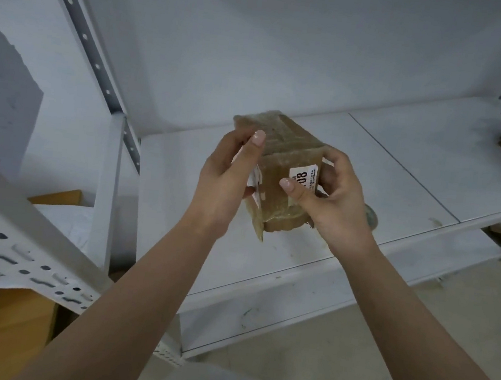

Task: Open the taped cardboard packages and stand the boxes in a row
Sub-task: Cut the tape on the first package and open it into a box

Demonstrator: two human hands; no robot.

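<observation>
Dim, cool, even light; soft shadow under the white shelf (369, 178); wide-angle bending at the edges; the taped package (282, 174) slightly motion-blurred; no glare.

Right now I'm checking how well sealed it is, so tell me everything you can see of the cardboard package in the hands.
The cardboard package is a small brown box wrapped in glossy clear tape, creased and still closed. A white label with dark print, partly covered, sits on its near face. It is held tilted above the white shelf, touching nothing else. The left hand grips its left side; the right hand grips its right side, thumb on the label.
</observation>
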